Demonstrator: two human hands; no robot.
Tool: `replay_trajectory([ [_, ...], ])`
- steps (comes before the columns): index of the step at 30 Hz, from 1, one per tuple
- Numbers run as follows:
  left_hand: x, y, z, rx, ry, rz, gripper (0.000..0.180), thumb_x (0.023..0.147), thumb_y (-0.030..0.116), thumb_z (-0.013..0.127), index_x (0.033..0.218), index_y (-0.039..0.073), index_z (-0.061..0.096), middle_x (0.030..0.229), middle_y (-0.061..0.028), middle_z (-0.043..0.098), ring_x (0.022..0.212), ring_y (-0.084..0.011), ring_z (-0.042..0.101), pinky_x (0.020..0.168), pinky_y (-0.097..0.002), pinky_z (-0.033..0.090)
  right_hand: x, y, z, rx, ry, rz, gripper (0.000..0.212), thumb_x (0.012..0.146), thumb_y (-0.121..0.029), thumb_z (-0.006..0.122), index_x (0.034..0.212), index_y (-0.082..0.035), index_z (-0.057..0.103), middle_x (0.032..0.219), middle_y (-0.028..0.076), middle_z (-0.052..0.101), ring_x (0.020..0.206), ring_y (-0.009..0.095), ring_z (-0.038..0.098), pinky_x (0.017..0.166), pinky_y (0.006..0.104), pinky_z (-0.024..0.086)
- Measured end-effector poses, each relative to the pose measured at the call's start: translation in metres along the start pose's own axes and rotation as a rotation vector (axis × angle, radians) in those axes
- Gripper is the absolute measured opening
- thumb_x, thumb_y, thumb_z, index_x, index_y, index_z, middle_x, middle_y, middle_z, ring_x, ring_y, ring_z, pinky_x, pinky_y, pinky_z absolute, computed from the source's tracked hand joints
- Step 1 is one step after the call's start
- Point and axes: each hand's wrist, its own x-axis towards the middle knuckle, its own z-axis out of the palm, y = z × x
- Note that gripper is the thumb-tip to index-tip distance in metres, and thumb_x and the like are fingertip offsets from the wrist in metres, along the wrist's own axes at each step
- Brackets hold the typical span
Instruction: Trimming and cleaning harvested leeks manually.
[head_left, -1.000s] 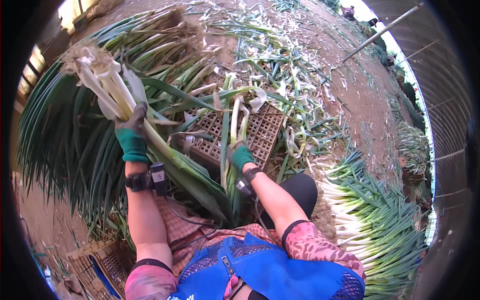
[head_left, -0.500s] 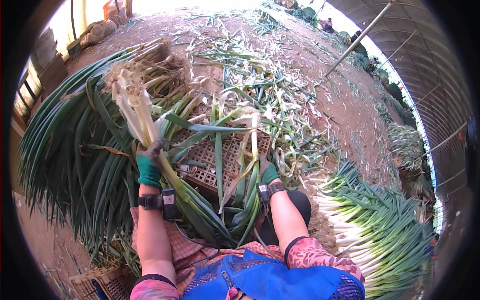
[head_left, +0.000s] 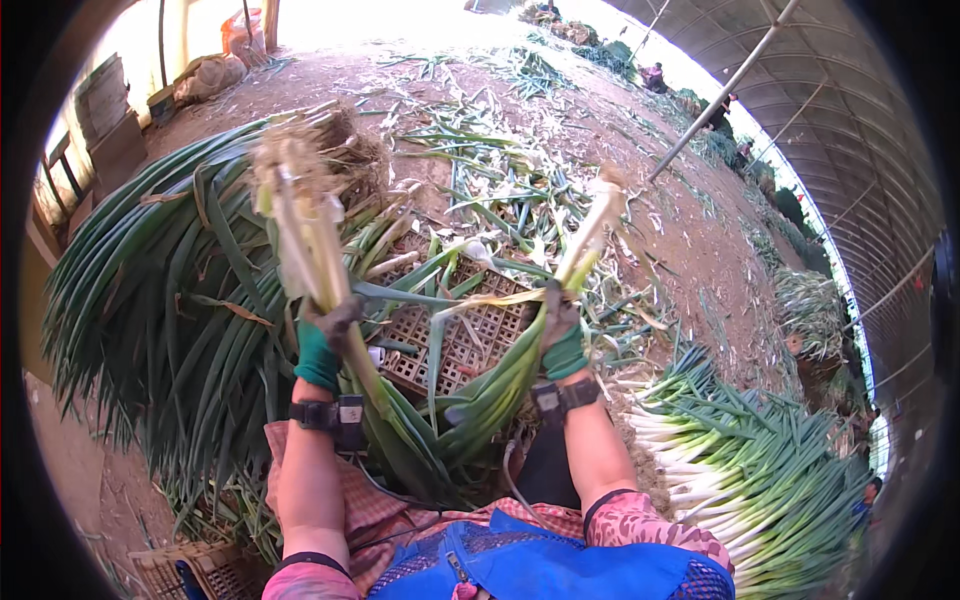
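My left hand (head_left: 328, 338), in a dark-palmed, green-cuffed glove, grips a bunch of long green onions (head_left: 308, 250) by their pale stalks. Their roots point up and away from me, blurred by motion. On the right, my gloved right hand (head_left: 562, 332) is closed round another green onion bunch (head_left: 590, 235), tilted outward with its root end up. The leaves of both bunches hang down and meet in front of my lap. Beneath them stands an upturned brown plastic crate (head_left: 460, 355) with a grid surface, strewn with loose leaves.
A large heap of untrimmed green onions (head_left: 170, 300) lies on the left. To my right are rows of clean, white-stalked green onions (head_left: 720, 450). Peeled leaf scraps (head_left: 500, 160) litter the soil ahead. Another crate (head_left: 205, 570) sits at lower left; a metal pole (head_left: 725, 90) slants at upper right.
My right hand has moved up and right, and its bunch has swung outward. My left hand has shifted slightly right and lower with its bunch. The view has turned a little.
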Motion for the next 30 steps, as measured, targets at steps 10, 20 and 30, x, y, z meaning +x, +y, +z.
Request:
replay_trajectory([
  [10, -0.039, -0.029, 0.065, 0.015, -0.305, -0.215, 0.043, 0.082, 0.029, 0.073, 0.109, -0.001, 0.056, 0.095, -0.0091, 0.066, 0.082, -0.0147, 0.063, 0.069, -0.0281, 0.051, -0.107, 0.029, 0.1, -0.528, -0.582, -0.433, 0.022, 0.089, -0.021, 0.063, 0.098, -0.001, 0.064, 0.082, 0.014, 0.064, 0.074, 0.026, 0.064, 0.066, 0.0365, 0.049],
  [20, -0.046, -0.001, 0.047, 0.174, -0.62, -0.069, 0.056, 0.074, 0.021, 0.077, 0.118, -0.003, 0.051, 0.088, -0.0044, 0.063, 0.076, -0.0125, 0.061, 0.071, -0.0282, 0.053, -0.044, -0.067, 0.075, -0.028, -0.577, -0.357, 0.043, 0.094, -0.021, 0.06, 0.131, -0.002, 0.05, 0.105, 0.007, 0.063, 0.09, 0.011, 0.061, 0.081, 0.027, 0.051],
  [30, -0.059, -0.003, 0.058, -0.174, -0.724, -0.444, 0.047, 0.075, 0.012, 0.069, 0.119, 0.001, 0.055, 0.1, -0.0022, 0.06, 0.087, -0.0115, 0.057, 0.075, -0.0265, 0.049, -0.007, -0.041, 0.083, -0.532, -0.573, -0.66, 0.113, 0.059, -0.025, 0.09, 0.142, 0.007, 0.019, 0.135, 0.023, 0.041, 0.123, 0.029, 0.044, 0.104, 0.0399, 0.04],
])
